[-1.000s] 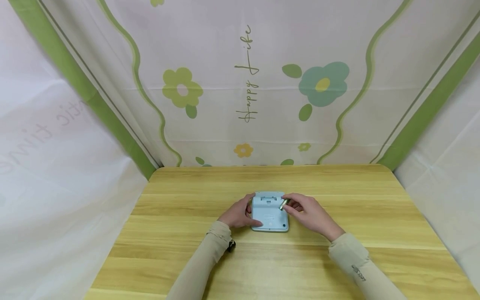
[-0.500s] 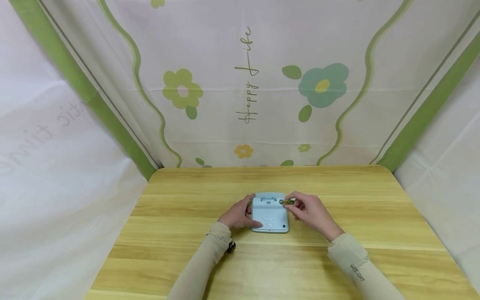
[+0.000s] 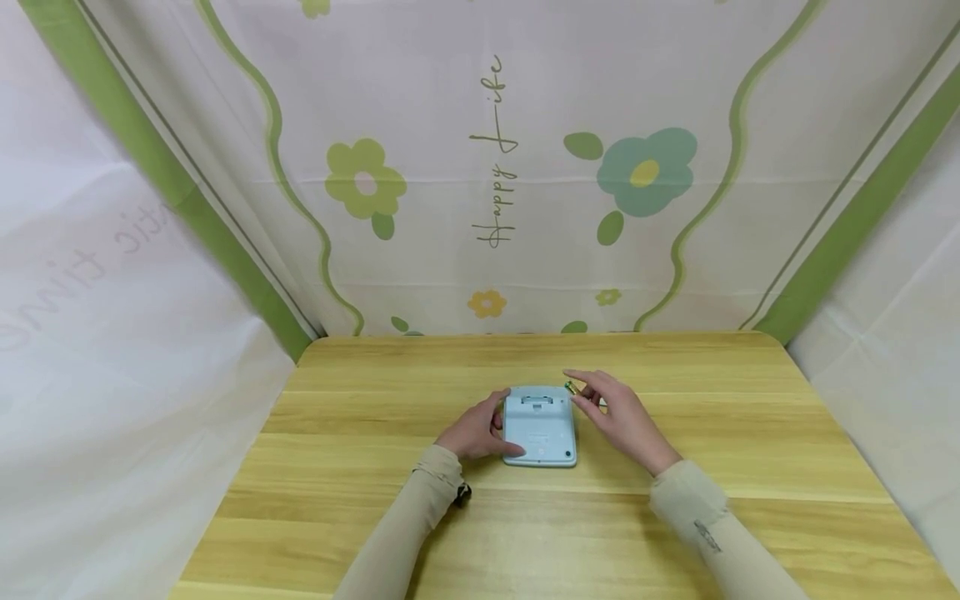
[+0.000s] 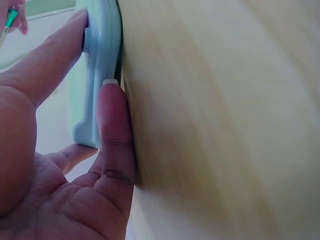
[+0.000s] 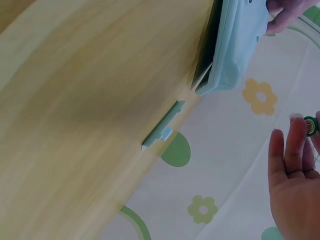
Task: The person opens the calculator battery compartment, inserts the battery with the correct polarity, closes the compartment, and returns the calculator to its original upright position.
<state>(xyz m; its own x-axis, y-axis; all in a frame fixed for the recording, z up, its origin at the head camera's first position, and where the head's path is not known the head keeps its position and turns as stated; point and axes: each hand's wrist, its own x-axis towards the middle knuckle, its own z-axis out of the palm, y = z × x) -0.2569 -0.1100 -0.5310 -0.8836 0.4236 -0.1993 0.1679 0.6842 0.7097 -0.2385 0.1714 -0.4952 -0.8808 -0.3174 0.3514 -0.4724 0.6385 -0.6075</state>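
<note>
A: Left hand (image 3: 474,429)?
B: Grips left edge of pale-blue device (image 3: 538,437), thumb on its upper face.
A: Battery (image 3: 572,388)?
B: By device's far right corner, pinched in right hand (image 3: 618,414). Small blue piece (image 5: 164,125) lies apart, right of device.

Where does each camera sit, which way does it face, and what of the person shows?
Head: worn on the head, facing forward and down at the table, device and battery; left hand, right hand and sleeves show.
Left wrist: facing past the left palm at the device's edge; left hand large, part of the right hand upper left.
Right wrist: facing across the table at the device and a blue piece; right hand lower right, part of the left hand top right.
Both wrist views share the device, table and battery.
</note>
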